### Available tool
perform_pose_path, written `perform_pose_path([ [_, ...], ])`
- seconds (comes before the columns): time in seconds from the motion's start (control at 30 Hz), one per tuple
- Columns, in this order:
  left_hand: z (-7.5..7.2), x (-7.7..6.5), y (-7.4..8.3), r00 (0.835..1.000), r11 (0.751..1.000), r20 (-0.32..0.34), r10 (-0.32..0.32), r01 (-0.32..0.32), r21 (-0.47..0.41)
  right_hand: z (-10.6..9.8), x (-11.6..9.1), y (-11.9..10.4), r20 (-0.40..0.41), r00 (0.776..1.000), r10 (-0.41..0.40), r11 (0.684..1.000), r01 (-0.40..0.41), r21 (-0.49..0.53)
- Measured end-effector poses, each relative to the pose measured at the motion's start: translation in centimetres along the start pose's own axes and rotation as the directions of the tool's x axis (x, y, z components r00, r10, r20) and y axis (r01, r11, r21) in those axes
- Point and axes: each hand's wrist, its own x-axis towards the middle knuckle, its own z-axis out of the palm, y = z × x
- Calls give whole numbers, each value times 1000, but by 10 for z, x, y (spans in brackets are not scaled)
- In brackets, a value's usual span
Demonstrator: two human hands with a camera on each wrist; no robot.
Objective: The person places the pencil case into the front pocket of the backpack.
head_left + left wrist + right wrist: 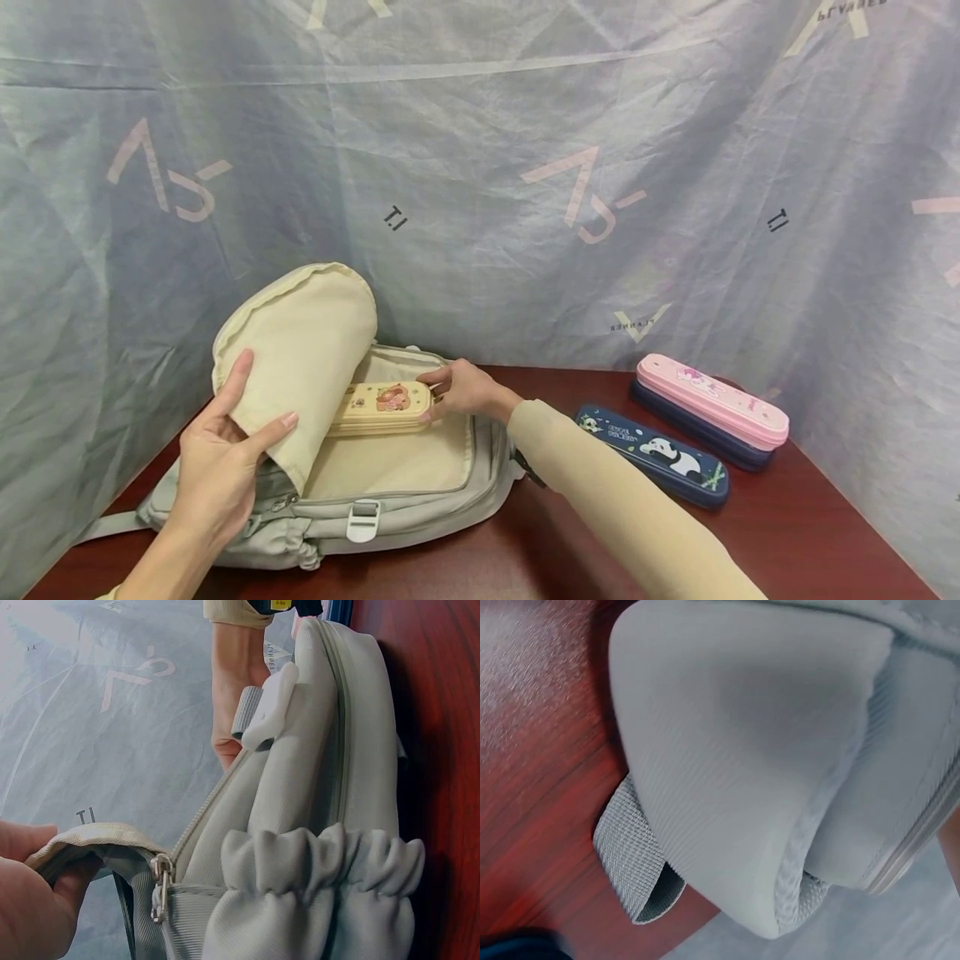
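Observation:
A pale grey-green backpack (420, 521) lies on the table with its cream-lined front flap (307, 333) lifted. My left hand (213, 471) pinches the flap's edge, its thumb on the lining; the left wrist view shows the fingers (71, 889) around that edge. Inside the opened pocket lies a yellow pencil case (386, 407) with a cartoon picture, its left end hidden behind the flap. At its right end, my right hand (468, 390) grips the case between thumb and fingers. The right wrist view shows the backpack's side (720, 750), not the hand's hold.
Right of the backpack, a navy panda pencil case (660, 458) lies partly behind my right sleeve (622, 492). Farther right, a pink pencil case (712, 400) rests on a dark blue one (701, 429). Grey printed cloth (480, 167) hangs around the dark red table (817, 533).

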Motion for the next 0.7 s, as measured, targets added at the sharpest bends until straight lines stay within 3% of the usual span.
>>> perform_pose_path([
  [0.17, 0, -1, 1, 1000, 1000, -4, 2, -2, 3, 3, 3, -2, -24, 999, 21, 999, -21, -24],
  [0.7, 0, -1, 0, 1000, 1000, -3, 0, 0, 8, 13, 6, -5, -34, 999, 19, 992, -15, 125],
])
